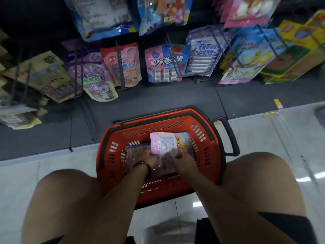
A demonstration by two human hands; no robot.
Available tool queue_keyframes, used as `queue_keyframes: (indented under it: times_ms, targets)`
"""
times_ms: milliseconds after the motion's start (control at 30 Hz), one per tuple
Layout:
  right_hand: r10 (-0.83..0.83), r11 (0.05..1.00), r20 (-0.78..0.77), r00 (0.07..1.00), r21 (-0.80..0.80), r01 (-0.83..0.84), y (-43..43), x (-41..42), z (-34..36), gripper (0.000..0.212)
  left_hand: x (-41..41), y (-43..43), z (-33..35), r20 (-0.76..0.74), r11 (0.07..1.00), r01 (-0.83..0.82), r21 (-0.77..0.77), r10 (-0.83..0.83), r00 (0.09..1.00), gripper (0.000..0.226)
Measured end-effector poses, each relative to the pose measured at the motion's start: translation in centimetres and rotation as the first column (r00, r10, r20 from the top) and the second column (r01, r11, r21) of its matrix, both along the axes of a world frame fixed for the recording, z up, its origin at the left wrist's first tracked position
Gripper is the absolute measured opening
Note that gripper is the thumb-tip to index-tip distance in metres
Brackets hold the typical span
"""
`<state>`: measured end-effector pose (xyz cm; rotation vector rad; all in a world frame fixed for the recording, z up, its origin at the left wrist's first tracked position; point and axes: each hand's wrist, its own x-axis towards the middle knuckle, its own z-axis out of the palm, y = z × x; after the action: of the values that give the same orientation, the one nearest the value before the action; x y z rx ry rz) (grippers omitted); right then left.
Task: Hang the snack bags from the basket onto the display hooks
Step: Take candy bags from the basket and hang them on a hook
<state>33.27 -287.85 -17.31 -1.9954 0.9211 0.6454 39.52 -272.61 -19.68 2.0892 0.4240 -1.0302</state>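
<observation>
An orange plastic basket (207, 143) with black handles stands on the floor between my knees. Inside it lie several snack bags, purple ones low down and a pink bag (167, 141) with printed text tipped up on top. My left hand (149, 158) and my right hand (186, 160) are both down in the basket, each gripping the lower edge of the pink bag. Above the basket, metal display hooks (174, 57) carry rows of hanging snack bags, among them a pink and blue candy bag (158, 64).
The dark shelf base (158, 97) runs across behind the basket. Packed hooks of purple, pink, blue and yellow bags hang left and right, some low. A long bare wire hook (89, 117) reaches down at the left. Glossy white floor tiles (263, 138) lie around the basket.
</observation>
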Motion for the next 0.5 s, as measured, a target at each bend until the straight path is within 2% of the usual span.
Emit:
queue_keyframes:
  times_ms: [67, 133, 233, 333, 400, 467, 500]
  targets:
    - [-0.053, 0.998, 0.016, 0.998, 0.024, 0.053, 0.3, 0.1, 0.6, 0.042, 0.6, 0.9, 1.2, 0.040, 1.000, -0.026, -0.014, 0.026, 0.999, 0.025]
    - [-0.129, 0.990, 0.032, 0.991, 0.065, 0.127, 0.2, 0.0, 1.3, 0.046, 1.1, 1.6, 3.0, 0.048, 0.992, -0.085, -0.097, 0.090, 0.995, 0.027]
    - [-0.222, 0.972, 0.033, 0.974, 0.091, 0.219, 0.0, -0.5, 2.8, 0.044, 0.9, 2.9, 7.0, 0.089, 0.973, -0.136, -0.186, 0.154, 0.984, 0.023]
    - [-0.300, 0.950, 0.112, 0.947, 0.121, 0.287, 0.2, -1.5, 5.1, 0.032, -0.8, 4.4, 10.9, 0.164, 0.929, -0.192, -0.315, 0.253, 0.953, 0.020]
    - [-0.455, 0.870, 0.163, 0.875, 0.288, 0.399, 0.4, -2.3, 6.4, 0.037, -3.2, 5.5, 12.4, 0.090, 0.835, -0.315, -0.451, 0.394, 0.915, 0.022]
    - [-0.578, 0.709, 0.074, 0.812, 0.538, 0.456, 0.3, -3.2, 7.9, 0.048, -5.6, 6.3, 13.3, -0.049, 0.692, -0.430, -0.580, 0.497, 0.866, 0.027]
    - [-0.579, 0.629, 0.018, 0.815, 0.647, 0.432, 0.2, -3.6, 8.8, 0.047, -6.5, 6.6, 13.6, -0.090, 0.643, -0.450, -0.619, 0.512, 0.854, 0.030]
